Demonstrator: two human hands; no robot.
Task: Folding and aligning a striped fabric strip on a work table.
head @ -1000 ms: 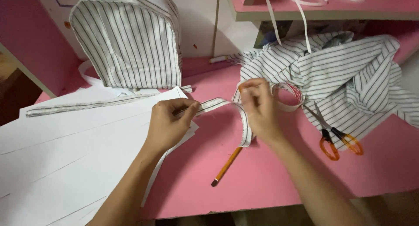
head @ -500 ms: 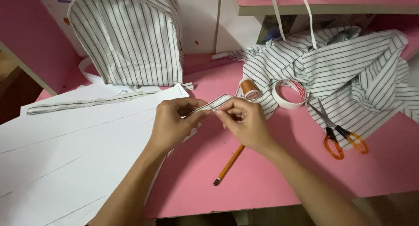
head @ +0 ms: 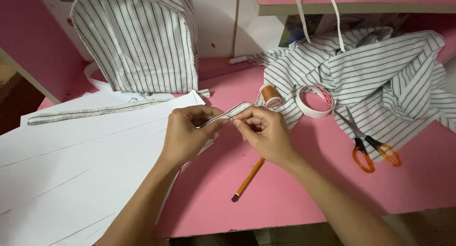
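Two bare hands meet over the pink table, both pinching one narrow striped fabric strip held just above the surface. The left hand is curled nearly closed, thumb and fingertips clamped on the strip's near end. The right hand is likewise drawn in tight, its thumb and forefinger nipping the strip just beside the left hand's grip, so the two hands almost touch. The strip's free end pokes up and away between them, toward the back of the table.

Under the left forearm lie large white paper sheets with faint ruled lines, and a second long striped band rests along their far edge. Behind that stands a striped fabric cover, upright and domed. A yellow pencil lies slanted on the table just below the right wrist. Beyond the right hand sit an orange thread spool and a roll of tape, side by side, both against the edge of a rumpled striped cloth. Orange-handled scissors lie partly on that cloth, blades pointing toward the tape.
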